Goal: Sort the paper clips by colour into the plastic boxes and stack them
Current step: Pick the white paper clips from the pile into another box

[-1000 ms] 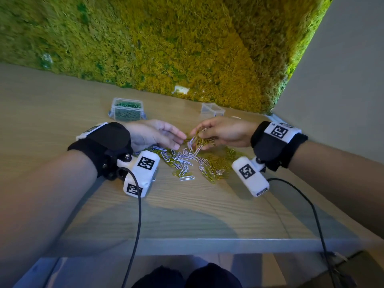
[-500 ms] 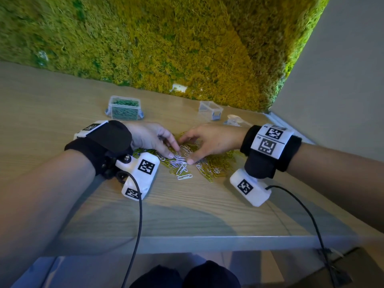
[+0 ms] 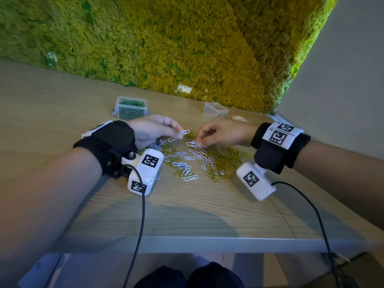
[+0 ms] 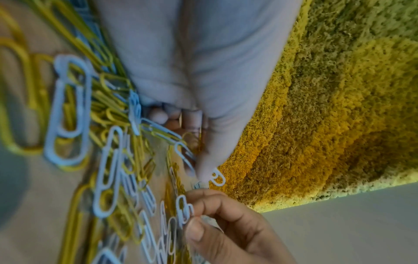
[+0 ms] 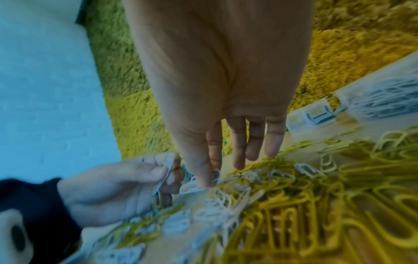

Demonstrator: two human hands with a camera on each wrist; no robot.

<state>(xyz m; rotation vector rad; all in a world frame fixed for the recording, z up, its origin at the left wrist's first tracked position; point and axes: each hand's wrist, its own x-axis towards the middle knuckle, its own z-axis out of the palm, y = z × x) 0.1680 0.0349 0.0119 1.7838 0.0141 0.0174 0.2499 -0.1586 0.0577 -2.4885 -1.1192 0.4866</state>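
A mixed pile of yellow and white paper clips [image 3: 207, 161] lies on the wooden table between my hands. My left hand [image 3: 179, 132] pinches white clips [image 3: 184, 132] just above the pile's left side; the same white clips [image 5: 166, 169] show in the right wrist view. My right hand [image 3: 198, 142] pinches one white clip [image 3: 191, 144] at the pile's top, thumb against forefinger [image 4: 196, 230]. A clear box of green clips [image 3: 131, 107] stands behind my left hand. A small clear box [image 3: 215, 110] stands behind my right hand.
A moss wall [image 3: 187, 48] runs along the table's back edge, and a grey wall closes the right side. Another clear box with white clips [image 5: 384, 100] sits at the back right. The table's front edge [image 3: 187, 244] is close to me. Camera cables hang off both wrists.
Half a second ago both hands had their fingers down on the pile. Now each has lifted slightly and pinches white clips, with the hands a little further apart.
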